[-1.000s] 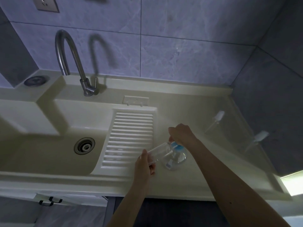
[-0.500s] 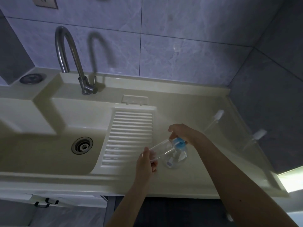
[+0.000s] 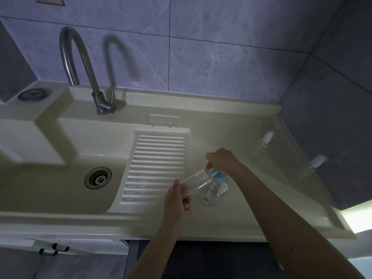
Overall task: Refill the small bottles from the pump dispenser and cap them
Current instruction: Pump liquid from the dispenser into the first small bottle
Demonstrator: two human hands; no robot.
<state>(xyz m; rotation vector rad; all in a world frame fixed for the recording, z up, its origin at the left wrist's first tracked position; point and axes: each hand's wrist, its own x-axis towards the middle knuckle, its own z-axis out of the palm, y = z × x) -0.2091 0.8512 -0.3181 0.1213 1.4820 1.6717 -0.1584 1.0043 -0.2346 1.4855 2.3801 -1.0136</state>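
At far left, a drain [image 3: 98, 177] in the sink [image 3: 60, 190] and a tap [image 3: 80, 65] above, both away from the work. Then the ribbed board [image 3: 159, 164].

Next, left hand [image 3: 177, 200], fingers curled round the base of a small clear bottle [image 3: 196, 181], held tilted with its open mouth up toward the pump. Looks empty or nearly so; hard to tell through clear plastic.

Just right, touching the bottle mouth, the dispenser [image 3: 213, 192], a round clear body with blue pump head, standing on the counter [image 3: 231, 218]. Right hand [image 3: 223, 161] on top of the pump, fingers curled over it and pressing, as it seems.

Farther right, well apart, two more bottles [image 3: 261, 146] with white caps on, against the dark wall; full or not, cannot tell.

Probably in the middle of filling the first bottle. Advice for this step: keep bottle mouth directly under the nozzle, press slowly and fully, hold bottle less tilted as level rises, avoid drips on counter. Then cap.
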